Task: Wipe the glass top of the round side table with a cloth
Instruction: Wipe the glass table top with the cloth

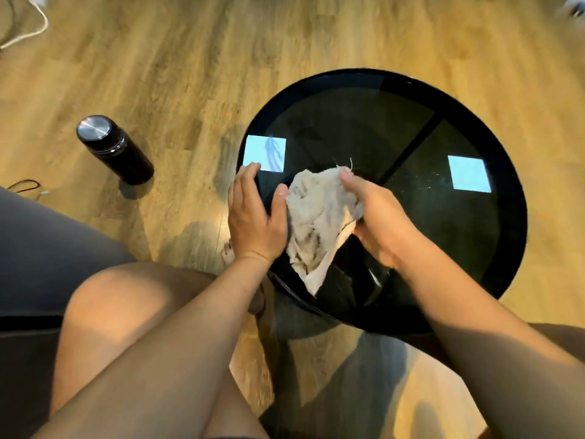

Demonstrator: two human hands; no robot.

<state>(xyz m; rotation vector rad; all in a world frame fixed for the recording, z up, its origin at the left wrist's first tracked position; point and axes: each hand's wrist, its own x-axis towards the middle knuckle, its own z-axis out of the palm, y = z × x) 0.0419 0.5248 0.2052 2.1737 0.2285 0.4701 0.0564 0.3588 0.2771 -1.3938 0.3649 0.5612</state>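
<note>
The right grip (373,213) is pinching the soft, floppy cloth (319,223); the left grip (253,213), spread, is steadying the breakable glass tabletop (474,236).

This looks like a living room in a home. Warm wood-plank flooring (190,58) runs across the space, a round side table (506,248) with a dark glass top stands on it, a black flask (114,148) sits on the floor, and a grey cushioned seat (34,255) holds a barefoot person.
</note>
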